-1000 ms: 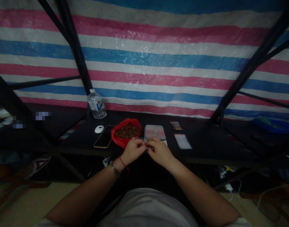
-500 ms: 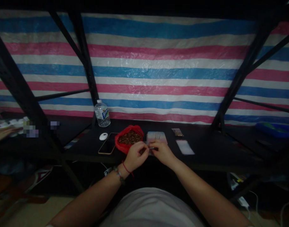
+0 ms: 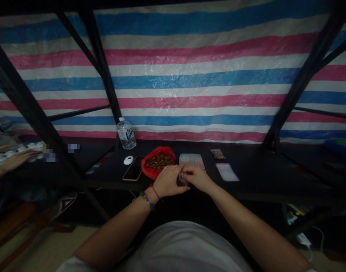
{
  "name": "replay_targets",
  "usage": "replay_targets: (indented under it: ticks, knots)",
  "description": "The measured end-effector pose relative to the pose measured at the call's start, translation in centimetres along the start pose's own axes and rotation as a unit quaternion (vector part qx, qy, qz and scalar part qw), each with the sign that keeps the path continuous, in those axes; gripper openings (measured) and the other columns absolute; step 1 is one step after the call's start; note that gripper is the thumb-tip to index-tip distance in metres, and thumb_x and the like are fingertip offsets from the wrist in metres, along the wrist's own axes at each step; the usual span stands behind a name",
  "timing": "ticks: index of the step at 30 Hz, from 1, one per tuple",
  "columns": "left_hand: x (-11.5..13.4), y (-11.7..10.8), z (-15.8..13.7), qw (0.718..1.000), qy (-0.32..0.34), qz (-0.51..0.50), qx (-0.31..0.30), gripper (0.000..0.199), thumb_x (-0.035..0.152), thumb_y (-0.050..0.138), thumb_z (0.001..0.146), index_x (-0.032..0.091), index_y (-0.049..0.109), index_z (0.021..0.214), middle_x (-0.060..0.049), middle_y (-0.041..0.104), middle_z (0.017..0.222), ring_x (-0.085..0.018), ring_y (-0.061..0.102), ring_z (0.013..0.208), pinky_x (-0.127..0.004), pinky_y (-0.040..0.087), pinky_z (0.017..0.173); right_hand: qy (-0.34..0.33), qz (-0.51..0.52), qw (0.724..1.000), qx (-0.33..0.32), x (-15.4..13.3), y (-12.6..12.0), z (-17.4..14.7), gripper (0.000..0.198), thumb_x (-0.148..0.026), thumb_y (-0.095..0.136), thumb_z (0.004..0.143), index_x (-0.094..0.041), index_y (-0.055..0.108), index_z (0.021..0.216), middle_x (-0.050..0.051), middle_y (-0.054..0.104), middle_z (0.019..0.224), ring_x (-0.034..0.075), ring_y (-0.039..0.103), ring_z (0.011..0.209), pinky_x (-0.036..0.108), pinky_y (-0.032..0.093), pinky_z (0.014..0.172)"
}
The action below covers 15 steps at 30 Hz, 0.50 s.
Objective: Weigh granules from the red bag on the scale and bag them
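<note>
My right hand (image 3: 200, 179) pinches the upper edge of a small clear plastic bag (image 3: 182, 180), thumb and fingers pressed together. The bag looks thin and shiny, and blur hides what is in it, if anything. On the bag's left side is my left hand (image 3: 170, 182), palm down, its thumb spread from the fingers in a wide curve about the bag. Just beyond my left hand sits a red plastic bag (image 3: 150, 173), its mouth rolled back, full of small brown bits (image 3: 160, 161). A flat pastel-coloured square case (image 3: 192, 160) lies behind my hands.
Left of the red bag are a phone (image 3: 132, 169), a white oval mouse (image 3: 128, 160) and a clear bottle (image 3: 126, 134). A filled small bag (image 3: 217, 153) and white flat bags (image 3: 227, 172) lie right. Black posts (image 3: 105, 79) flank the table. Another person's hand (image 3: 20, 158) works far left.
My left hand has gone from a pinch to spread fingers, and the small bag now shows between my hands. The view has shifted slightly. The other person's hand shows more.
</note>
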State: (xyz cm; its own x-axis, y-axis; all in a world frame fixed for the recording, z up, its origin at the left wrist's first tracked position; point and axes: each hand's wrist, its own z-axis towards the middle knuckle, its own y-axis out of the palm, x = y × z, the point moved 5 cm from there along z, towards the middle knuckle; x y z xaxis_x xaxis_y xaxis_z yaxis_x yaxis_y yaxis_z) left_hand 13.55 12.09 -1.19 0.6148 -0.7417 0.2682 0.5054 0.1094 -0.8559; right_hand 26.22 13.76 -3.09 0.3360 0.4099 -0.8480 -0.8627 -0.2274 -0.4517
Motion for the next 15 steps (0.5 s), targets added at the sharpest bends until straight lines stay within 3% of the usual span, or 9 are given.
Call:
replay_targets:
  ticks: [3,7,11,15]
  knots:
    - [0.2,0.0,0.4,1.000,-0.003,-0.008,0.003,0.063,0.045,0.072,0.068,0.015,0.053,0.120,-0.014,0.063,0.117,-0.030,0.060,0.107,-0.044,0.045,0.095,-0.001,-0.001,1.000,0.008,0.0,-0.3,0.1,0.019,-0.007,0.054,0.073,-0.015,0.071,0.076,0.000,0.068,0.070,0.013,0.060,0.064,0.023,0.045,0.062]
    - [0.1,0.0,0.4,1.000,-0.012,-0.008,0.002,0.040,0.036,0.068,0.070,0.016,0.058,0.103,-0.011,0.065,0.101,-0.027,0.062,0.096,-0.038,0.047,0.089,-0.017,-0.058,0.998,-0.020,0.1,-0.2,0.1,0.025,-0.003,0.060,0.067,-0.018,0.073,0.084,0.002,0.072,0.082,0.017,0.064,0.080,0.027,0.048,0.075]
    - [0.1,0.3,-0.5,0.999,-0.026,-0.026,-0.017,0.044,0.036,0.070,0.067,0.017,0.057,0.104,-0.009,0.064,0.098,-0.026,0.061,0.092,-0.038,0.048,0.086,-0.049,-0.099,0.991,-0.070,-0.2,0.3,-0.2,0.023,-0.007,0.068,0.066,-0.019,0.075,0.084,0.006,0.071,0.099,0.021,0.063,0.095,0.033,0.047,0.087]
    - [-0.7,0.0,-1.3,0.997,-0.045,-0.061,0.021,0.044,0.029,0.067,0.068,0.017,0.055,0.109,-0.010,0.063,0.104,-0.025,0.061,0.096,-0.037,0.048,0.088,-0.086,-0.060,0.991,-0.079,-0.9,0.5,0.7,0.026,-0.005,0.064,0.069,-0.022,0.075,0.086,0.005,0.068,0.106,0.020,0.062,0.100,0.033,0.046,0.092]
